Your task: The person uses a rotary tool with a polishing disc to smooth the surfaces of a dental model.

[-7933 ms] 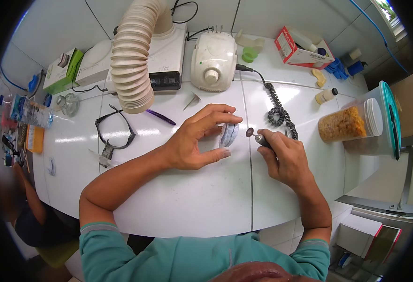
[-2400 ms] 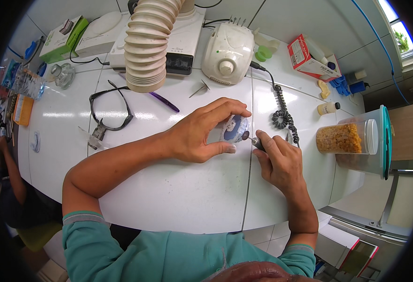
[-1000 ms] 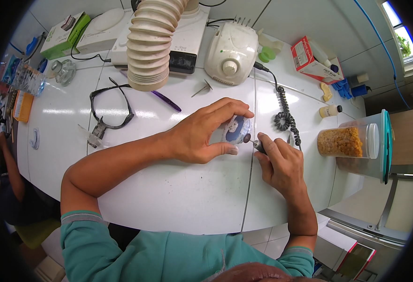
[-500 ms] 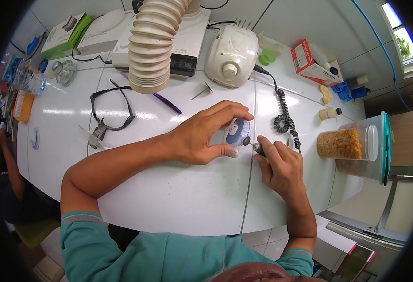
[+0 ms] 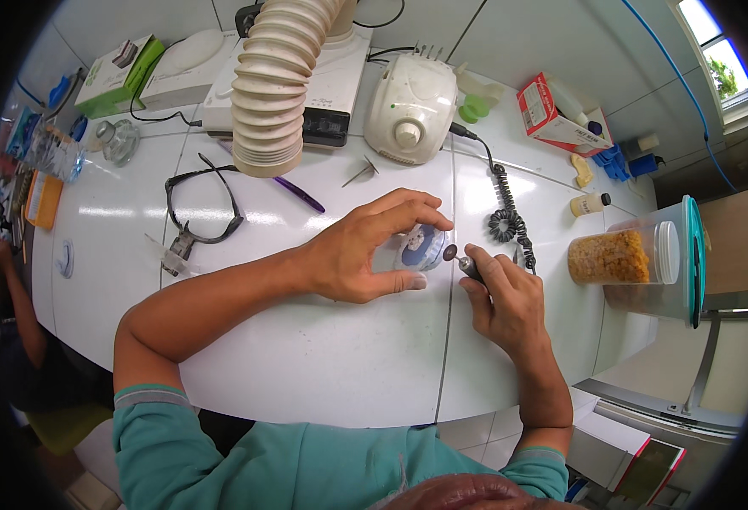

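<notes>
Between the thumb and fingers of my left hand (image 5: 365, 251) is a small rounded dental cast (image 5: 426, 247), blue with whitish parts along its edge and top. My right hand (image 5: 510, 302) grips a rotary handpiece (image 5: 469, 268) like a pen. A small dark round disc (image 5: 450, 252) sits on the handpiece's tip, close to the right side of the cast, with a narrow gap showing. The handpiece's rear is hidden by my fingers.
A ribbed suction hose (image 5: 273, 93) hangs over the bench. Behind my hands stands a white control unit (image 5: 411, 110) with a coiled black cord (image 5: 503, 225). Loupe glasses (image 5: 204, 204) and a purple pen (image 5: 300, 195) lie left; a jar of yellow granules (image 5: 609, 257) lies right. Another person's arm (image 5: 21, 297) shows far left.
The cast has tilted and shifted slightly left in my left hand. The disc has come away from the cast's edge and shows more of its face. The whole view has shifted a little.
</notes>
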The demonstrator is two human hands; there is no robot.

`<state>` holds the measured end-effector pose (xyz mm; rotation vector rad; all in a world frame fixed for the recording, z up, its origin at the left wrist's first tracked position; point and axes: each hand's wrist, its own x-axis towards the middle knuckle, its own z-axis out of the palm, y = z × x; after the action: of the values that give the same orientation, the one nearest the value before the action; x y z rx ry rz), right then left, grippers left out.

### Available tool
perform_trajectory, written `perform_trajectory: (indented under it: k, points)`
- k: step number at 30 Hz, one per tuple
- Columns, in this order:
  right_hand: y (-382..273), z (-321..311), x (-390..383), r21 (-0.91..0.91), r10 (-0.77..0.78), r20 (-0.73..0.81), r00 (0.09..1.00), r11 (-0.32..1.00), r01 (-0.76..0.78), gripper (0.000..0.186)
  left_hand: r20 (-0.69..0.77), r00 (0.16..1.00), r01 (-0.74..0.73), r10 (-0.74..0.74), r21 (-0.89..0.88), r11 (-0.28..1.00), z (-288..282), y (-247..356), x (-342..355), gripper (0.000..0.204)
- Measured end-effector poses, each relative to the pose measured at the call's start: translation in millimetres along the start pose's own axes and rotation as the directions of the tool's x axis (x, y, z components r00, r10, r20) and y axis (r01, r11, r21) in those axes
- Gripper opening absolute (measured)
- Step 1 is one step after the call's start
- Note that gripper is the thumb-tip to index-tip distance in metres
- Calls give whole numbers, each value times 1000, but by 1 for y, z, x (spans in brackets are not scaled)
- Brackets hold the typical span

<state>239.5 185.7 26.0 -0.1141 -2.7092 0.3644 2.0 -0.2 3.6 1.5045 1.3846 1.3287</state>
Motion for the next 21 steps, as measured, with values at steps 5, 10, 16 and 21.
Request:
perform_trajectory:
  k: [5,10,16,21]
  points:
    - [0,-1,-1,-4,-15,10,1000,1000,15,49,9,999,-34,34,1,999,1,-5,0,67]
    - [-1,0,-2,-10,-7,16,1000,1000,7,49,4,996,-85,85,60,995,-1,-3,0,72]
    - [-1,-2,0,-10,-6,7,1000,1000,6,48,-28,999,-38,38,15,999,-1,-2,-1,84]
    - [0,0,-1,-18,-21,2,1000,1000,21,47,-33,998,-52,54,55,997,-1,-3,0,83]
